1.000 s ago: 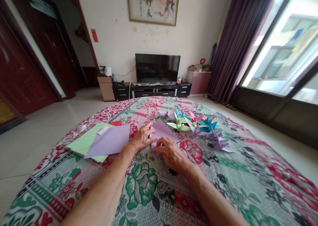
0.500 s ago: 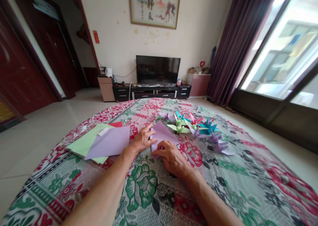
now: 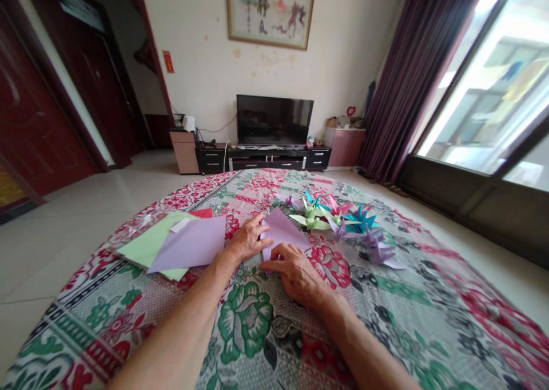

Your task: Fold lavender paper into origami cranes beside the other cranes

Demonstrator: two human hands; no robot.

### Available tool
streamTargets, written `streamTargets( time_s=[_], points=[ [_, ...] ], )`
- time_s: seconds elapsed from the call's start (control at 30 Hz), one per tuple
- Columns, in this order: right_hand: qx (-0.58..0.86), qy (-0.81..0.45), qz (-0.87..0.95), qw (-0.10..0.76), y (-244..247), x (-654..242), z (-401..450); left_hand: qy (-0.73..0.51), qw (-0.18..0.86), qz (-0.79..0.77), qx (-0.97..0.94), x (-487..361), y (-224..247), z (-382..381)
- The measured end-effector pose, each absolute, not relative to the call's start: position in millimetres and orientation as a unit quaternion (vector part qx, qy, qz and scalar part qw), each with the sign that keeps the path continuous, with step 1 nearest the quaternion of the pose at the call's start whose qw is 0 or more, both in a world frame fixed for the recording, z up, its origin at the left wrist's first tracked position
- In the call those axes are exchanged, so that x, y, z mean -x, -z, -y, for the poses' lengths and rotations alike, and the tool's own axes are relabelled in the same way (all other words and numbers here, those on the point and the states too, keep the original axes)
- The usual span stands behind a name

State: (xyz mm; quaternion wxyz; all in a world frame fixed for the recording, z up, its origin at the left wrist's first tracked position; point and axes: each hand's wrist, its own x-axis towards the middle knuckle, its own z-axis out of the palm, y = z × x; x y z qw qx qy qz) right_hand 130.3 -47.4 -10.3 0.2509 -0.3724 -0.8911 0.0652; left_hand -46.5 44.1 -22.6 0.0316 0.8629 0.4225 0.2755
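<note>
A purple sheet of paper (image 3: 282,230), apparently folded, lies on the tablecloth between my hands. My left hand (image 3: 247,239) holds its left edge, thumb and forefinger slightly apart on the paper. Curled in, the fingers of my right hand (image 3: 293,269) press and pinch the near corner, which they partly hide. Past the sheet and to its right sit several folded paper cranes: light green (image 3: 312,217), blue (image 3: 362,221), pink (image 3: 338,206) and purple (image 3: 377,247). To the left of my left hand rests a flat purple sheet (image 3: 189,244) over light green paper (image 3: 146,242).
A patterned tablecloth (image 3: 244,321) covers the round table. A bit of red paper (image 3: 202,213) shows behind the stack, and a small white piece (image 3: 179,225) lies on it. Beyond the table stand a television (image 3: 274,120) and a low black cabinet (image 3: 210,160).
My right fingers have shifted very slightly at the near corner of the purple paper. The view has tilted a little; the other papers and cranes lie as before.
</note>
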Motion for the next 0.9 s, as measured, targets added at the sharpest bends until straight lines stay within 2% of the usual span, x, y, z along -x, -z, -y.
streamTargets(
  time_s=[0.6, 0.9],
  points=[
    [0.378, -0.028, 0.900, 0.213, -3, -122, 68, -0.272, 0.022, -0.416, -0.867, 46, 24, -44],
    [0.364, -0.037, 0.901, 0.235, -2, -120, 71, -0.255, 0.021, -0.415, -0.873, 47, 22, -44]
  ],
)
